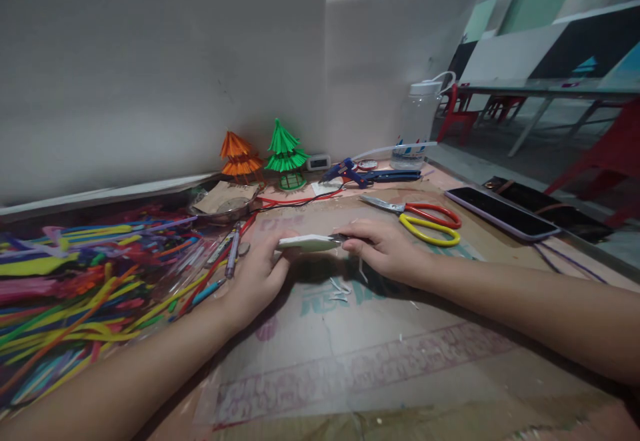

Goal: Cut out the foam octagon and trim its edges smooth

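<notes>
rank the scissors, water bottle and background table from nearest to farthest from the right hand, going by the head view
From the right hand:
1. Scissors: just beyond the hand, handles toward the right.
2. Water bottle: farther back, standing upright.
3. Background table: well beyond the bottle, at the upper right.

A craft workshop: coloured strips (75,301) heap the left edge of the table (436,186), with a glue gun (350,173) and small trees (287,155) along its back edge.
</notes>
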`<action>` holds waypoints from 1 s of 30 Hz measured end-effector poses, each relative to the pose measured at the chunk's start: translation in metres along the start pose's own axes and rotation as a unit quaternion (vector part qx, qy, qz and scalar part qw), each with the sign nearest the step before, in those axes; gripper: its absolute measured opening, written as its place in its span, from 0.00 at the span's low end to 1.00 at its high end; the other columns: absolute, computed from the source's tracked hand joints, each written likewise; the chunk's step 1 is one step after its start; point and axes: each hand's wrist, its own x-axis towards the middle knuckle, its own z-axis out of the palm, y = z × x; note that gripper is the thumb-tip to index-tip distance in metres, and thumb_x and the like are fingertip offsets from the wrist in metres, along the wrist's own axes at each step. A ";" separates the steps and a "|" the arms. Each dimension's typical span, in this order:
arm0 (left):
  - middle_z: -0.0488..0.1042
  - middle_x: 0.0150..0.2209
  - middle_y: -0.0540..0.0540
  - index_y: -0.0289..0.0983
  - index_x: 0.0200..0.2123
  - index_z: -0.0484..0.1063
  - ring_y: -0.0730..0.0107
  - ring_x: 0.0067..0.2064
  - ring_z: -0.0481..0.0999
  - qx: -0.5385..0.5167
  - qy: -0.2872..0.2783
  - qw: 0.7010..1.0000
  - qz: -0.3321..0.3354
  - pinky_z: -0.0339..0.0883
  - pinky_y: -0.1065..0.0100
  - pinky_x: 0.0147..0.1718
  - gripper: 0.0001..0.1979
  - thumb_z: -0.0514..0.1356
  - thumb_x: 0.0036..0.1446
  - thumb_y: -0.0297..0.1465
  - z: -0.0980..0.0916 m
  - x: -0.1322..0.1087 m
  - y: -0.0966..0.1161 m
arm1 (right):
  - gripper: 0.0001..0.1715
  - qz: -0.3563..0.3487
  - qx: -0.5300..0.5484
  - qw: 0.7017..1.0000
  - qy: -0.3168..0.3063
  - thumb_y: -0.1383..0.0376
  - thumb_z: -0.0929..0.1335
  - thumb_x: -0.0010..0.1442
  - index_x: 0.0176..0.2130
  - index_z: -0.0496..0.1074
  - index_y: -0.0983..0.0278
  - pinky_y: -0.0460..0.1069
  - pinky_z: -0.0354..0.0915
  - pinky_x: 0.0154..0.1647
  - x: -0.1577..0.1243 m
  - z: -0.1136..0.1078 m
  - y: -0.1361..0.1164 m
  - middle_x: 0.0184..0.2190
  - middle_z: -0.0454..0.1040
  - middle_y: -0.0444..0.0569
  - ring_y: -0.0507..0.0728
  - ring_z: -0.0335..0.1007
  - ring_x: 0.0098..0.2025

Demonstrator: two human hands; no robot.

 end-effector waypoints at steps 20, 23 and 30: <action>0.76 0.40 0.49 0.40 0.45 0.70 0.66 0.43 0.75 -0.018 0.014 1.000 -0.011 0.68 0.67 0.44 0.09 0.54 0.62 0.26 0.000 0.001 0.002 | 0.18 0.029 0.022 0.999 0.001 0.60 0.63 0.67 0.49 0.76 0.66 0.50 0.66 0.38 0.001 -0.001 0.001 0.37 0.79 0.52 0.56 0.72 0.36; 0.77 0.41 0.47 0.39 0.44 0.71 0.65 0.44 0.76 -0.022 -0.014 1.000 -0.004 0.69 0.65 0.46 0.11 0.54 0.61 0.24 0.000 0.001 0.004 | 0.18 0.024 0.031 0.999 -0.004 0.60 0.63 0.67 0.49 0.76 0.66 0.50 0.66 0.37 0.000 -0.001 -0.002 0.35 0.79 0.52 0.56 0.72 0.35; 0.78 0.43 0.45 0.40 0.44 0.71 0.62 0.46 0.76 -0.043 -0.040 0.998 -0.001 0.69 0.61 0.49 0.10 0.54 0.62 0.27 -0.001 -0.001 0.006 | 0.20 -0.023 0.014 1.000 -0.010 0.57 0.62 0.69 0.50 0.76 0.66 0.50 0.66 0.37 -0.002 0.001 -0.006 0.35 0.79 0.52 0.57 0.72 0.35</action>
